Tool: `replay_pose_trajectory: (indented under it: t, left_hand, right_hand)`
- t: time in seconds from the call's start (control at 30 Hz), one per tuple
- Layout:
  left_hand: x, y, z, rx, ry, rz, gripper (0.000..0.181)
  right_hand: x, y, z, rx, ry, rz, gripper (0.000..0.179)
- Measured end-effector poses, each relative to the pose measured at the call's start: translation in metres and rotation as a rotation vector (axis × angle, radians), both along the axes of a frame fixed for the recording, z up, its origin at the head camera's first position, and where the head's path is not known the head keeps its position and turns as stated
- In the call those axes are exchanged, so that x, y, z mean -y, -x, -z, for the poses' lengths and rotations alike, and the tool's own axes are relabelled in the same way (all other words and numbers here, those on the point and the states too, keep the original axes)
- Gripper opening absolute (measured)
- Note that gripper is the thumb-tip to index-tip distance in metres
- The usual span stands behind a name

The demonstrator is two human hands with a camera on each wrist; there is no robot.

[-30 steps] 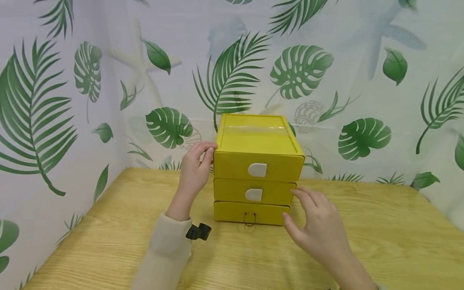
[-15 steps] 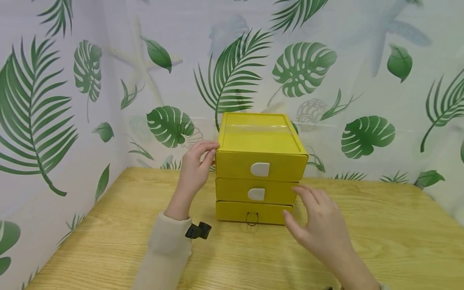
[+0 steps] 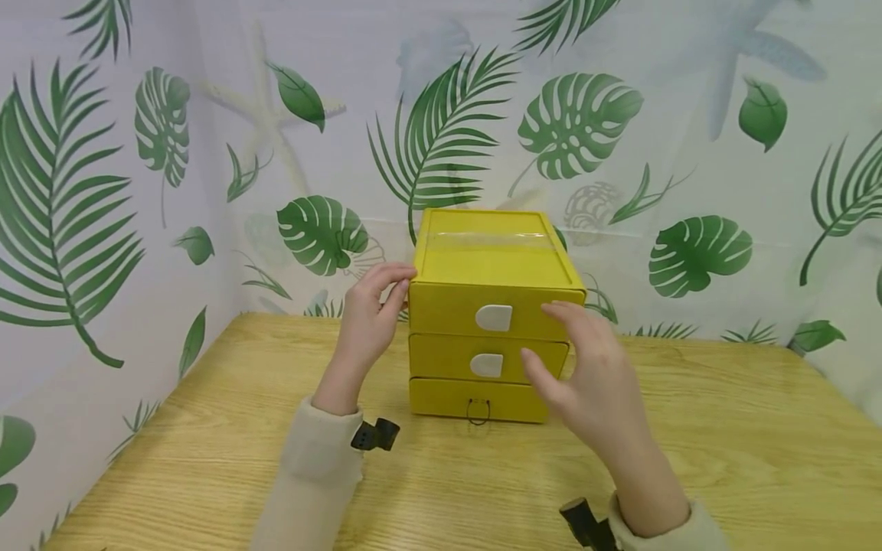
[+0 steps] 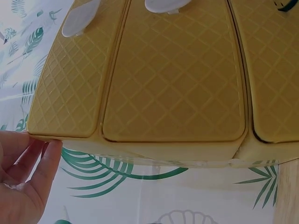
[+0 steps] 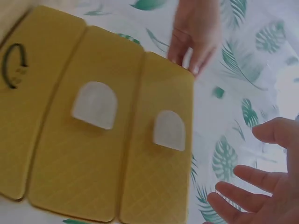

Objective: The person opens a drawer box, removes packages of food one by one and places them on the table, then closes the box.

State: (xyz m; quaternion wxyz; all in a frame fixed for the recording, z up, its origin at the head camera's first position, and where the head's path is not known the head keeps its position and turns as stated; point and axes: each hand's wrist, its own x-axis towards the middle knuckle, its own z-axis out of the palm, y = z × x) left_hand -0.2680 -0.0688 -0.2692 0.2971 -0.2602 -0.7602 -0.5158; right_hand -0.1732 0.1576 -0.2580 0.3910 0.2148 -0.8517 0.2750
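Fingers [image 5: 254, 179] of the right hand [image 3: 599, 375] spread out near the front of a yellow box [image 3: 455, 315]. The left hand [image 3: 368, 321] touches the box's top left edge with loose fingers. The box stands on a wooden table [image 3: 703, 413], with three drawers [image 3: 441, 360]. Two have white tabs [image 3: 494, 317], one has a dark loop [image 5: 5, 67]. Leafy white sheet [image 3: 482, 23] hangs behind.

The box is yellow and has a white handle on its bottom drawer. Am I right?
Not quite: the bottom drawer has a dark loop, not a white handle. The head view shows it. The box is yellow, as you say.
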Motion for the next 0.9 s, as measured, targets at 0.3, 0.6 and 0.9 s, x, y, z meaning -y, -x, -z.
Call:
replay_pose_trajectory:
  t: [0.3,0.6,0.9]
  left_hand:
    - [0.0,-0.001,0.0,-0.01,0.005,-0.002,0.018]
    - [0.001,0.0,0.001,-0.008,-0.018,0.025,0.019]
    - [0.001,0.001,0.003,-0.001,-0.023,0.036,0.019]
  right_hand:
    - [0.004,0.003,-0.013,-0.004,0.124,-0.011,0.041]
    - [0.01,0.02,-0.002,-0.109,0.058,-0.09,0.04]
    - [0.02,0.038,0.012,-0.294,0.015,-0.153,0.035]
